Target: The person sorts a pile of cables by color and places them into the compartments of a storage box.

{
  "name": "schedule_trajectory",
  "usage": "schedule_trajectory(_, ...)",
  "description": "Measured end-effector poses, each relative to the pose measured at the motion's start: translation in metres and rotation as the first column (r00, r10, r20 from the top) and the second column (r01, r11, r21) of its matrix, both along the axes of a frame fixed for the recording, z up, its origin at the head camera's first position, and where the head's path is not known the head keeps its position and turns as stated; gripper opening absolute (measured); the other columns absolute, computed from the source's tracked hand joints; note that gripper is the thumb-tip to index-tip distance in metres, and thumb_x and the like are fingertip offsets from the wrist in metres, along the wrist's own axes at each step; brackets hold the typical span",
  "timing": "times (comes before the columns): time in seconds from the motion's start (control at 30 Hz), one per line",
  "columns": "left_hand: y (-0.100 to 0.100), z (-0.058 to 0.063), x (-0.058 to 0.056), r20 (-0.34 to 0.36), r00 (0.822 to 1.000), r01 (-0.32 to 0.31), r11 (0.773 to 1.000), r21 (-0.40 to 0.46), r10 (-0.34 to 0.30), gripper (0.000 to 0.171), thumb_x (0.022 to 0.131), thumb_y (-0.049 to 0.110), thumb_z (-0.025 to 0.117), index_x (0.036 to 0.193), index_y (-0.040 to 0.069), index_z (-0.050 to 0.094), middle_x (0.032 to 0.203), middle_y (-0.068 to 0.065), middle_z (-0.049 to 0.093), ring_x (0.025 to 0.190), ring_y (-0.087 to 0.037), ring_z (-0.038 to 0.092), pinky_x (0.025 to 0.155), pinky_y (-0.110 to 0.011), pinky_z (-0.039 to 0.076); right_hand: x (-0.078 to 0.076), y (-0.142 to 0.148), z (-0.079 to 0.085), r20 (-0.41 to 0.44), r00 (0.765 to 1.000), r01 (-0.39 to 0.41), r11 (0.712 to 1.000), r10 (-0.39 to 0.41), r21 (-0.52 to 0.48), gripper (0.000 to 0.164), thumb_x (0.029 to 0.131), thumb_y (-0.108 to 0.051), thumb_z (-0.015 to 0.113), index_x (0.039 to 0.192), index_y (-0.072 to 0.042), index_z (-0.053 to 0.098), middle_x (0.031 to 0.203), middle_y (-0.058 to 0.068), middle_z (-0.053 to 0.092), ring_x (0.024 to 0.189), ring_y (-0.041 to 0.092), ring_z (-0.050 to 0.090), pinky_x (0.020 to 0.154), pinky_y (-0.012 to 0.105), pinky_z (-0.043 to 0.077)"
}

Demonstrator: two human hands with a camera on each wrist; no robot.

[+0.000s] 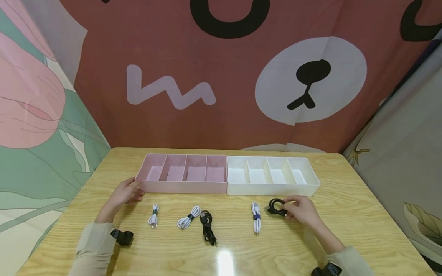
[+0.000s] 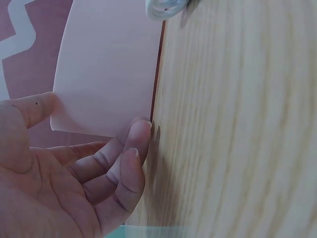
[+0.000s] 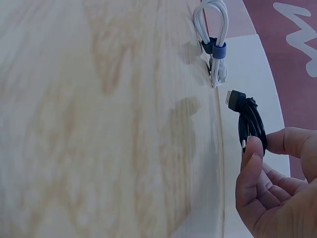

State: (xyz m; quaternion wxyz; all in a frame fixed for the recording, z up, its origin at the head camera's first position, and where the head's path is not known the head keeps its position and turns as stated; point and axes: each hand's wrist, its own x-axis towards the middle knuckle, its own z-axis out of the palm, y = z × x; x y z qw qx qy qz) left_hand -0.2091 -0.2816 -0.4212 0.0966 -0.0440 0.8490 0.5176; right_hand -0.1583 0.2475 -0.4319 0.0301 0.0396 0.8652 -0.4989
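Note:
Between thumb and fingertips my right hand (image 1: 304, 211) pinches a coiled black cable (image 3: 252, 119), held in front of the white divided box (image 1: 269, 189). A plug with a metal end sticks out of the coil. My left hand (image 1: 122, 193) holds the left front corner of the pink divided box (image 1: 183, 187), its thumb at the rim and its fingers curled by the lower corner. Left of the held cable lies a white cable (image 1: 256, 217) bundled with a dark blue strap.
In front of the pink box lie a small white cable (image 1: 153, 216) with a green tie, a white coiled cable (image 1: 189, 217) and a black bundled cable (image 1: 208, 228). The boxes stand end to end on the wooden table (image 1: 172, 253), before a printed cloth (image 1: 172, 126).

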Motion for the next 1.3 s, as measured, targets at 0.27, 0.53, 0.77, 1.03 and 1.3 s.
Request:
schedule_trajectory(0.27, -0.001, 0.0, 0.0, -0.007, 1.0, 0.009, 1.0, -0.008, -0.009, 0.066, 0.098, 0.04, 0.032, 0.135, -0.015, 0.021, 0.084, -0.012, 0.062, 0.067, -0.015, 0.06, 0.059, -0.034, 0.05, 0.001, 0.0, 0.002, -0.005, 1.0, -0.018, 0.996, 0.017, -0.093, 0.027, 0.082, 0.001, 0.059, 0.104, 0.017, 0.056, 0.059, 0.01, 0.061, 0.049, 0.017, 0.058, 0.05, 0.03, 0.051)
schedule_trajectory(0.53, -0.002, -0.001, 0.001, -0.016, 1.0, 0.02, 1.0, -0.009, -0.02, 0.061, 0.098, 0.038, 0.032, 0.126, -0.016, 0.032, 0.084, -0.012, 0.063, 0.067, -0.016, 0.06, 0.059, -0.034, 0.05, 0.003, 0.0, 0.009, -0.01, 1.0, -0.014, 0.989, 0.013, -0.147, 0.029, 0.084, 0.002, 0.058, 0.108, 0.017, 0.054, 0.065, 0.012, 0.063, 0.052, 0.017, 0.059, 0.053, 0.032, 0.052)
schedule_trajectory(0.77, -0.002, -0.001, 0.002, -0.02, 1.0, 0.018, 1.0, -0.014, -0.019, 0.059, 0.099, 0.037, 0.031, 0.123, -0.017, 0.036, 0.084, -0.012, 0.063, 0.067, -0.016, 0.06, 0.06, -0.034, 0.05, 0.005, -0.001, 0.018, 0.017, 1.0, 0.004, 0.981, -0.001, -0.195, 0.031, 0.086, 0.001, 0.056, 0.112, 0.017, 0.052, 0.067, 0.011, 0.063, 0.055, 0.019, 0.06, 0.056, 0.034, 0.052)
schedule_trajectory(1.03, -0.001, -0.002, 0.002, -0.011, 1.0, 0.0, 1.0, -0.01, 0.0, 0.061, 0.098, 0.041, 0.033, 0.12, -0.015, 0.039, 0.084, -0.011, 0.062, 0.067, -0.015, 0.06, 0.06, -0.033, 0.049, 0.005, -0.004, 0.023, -0.008, 1.0, 0.024, 0.976, -0.027, -0.215, 0.031, 0.086, 0.002, 0.056, 0.113, 0.017, 0.051, 0.067, 0.01, 0.062, 0.054, 0.019, 0.06, 0.056, 0.033, 0.052)
schedule_trajectory(1.3, 0.0, -0.003, 0.002, -0.014, 1.0, -0.003, 1.0, -0.004, 0.002, 0.06, 0.098, 0.041, 0.033, 0.116, -0.015, 0.043, 0.081, -0.009, 0.062, 0.066, -0.015, 0.06, 0.058, -0.032, 0.049, 0.005, -0.009, 0.027, -0.06, 0.997, 0.025, 0.973, -0.04, -0.228, 0.029, 0.085, 0.004, 0.056, 0.11, 0.018, 0.052, 0.068, 0.01, 0.064, 0.053, 0.015, 0.059, 0.055, 0.032, 0.052)
